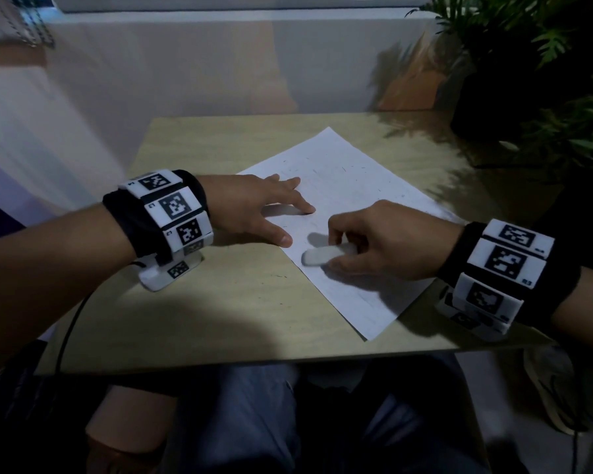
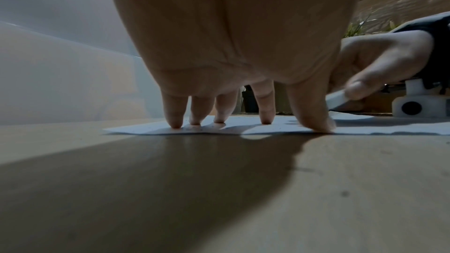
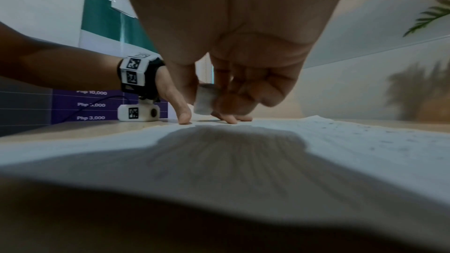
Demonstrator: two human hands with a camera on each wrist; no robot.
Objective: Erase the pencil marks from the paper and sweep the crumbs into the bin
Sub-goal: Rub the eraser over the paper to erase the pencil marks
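White paper (image 1: 339, 213) lies askew mid-desk (image 1: 220, 302) | our left hand (image 1: 254, 206) presses it, fingers spread | our right hand (image 1: 384, 244) pinches eraser (image 1: 322, 255) at paper's left edge | potted plant (image 1: 534, 80) crowds far-right corner | near-left desk bare

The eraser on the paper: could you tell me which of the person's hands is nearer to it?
Right. The right hand pinches the eraser itself, while the left hand presses its fingertips on the paper beside it, apart from the eraser.
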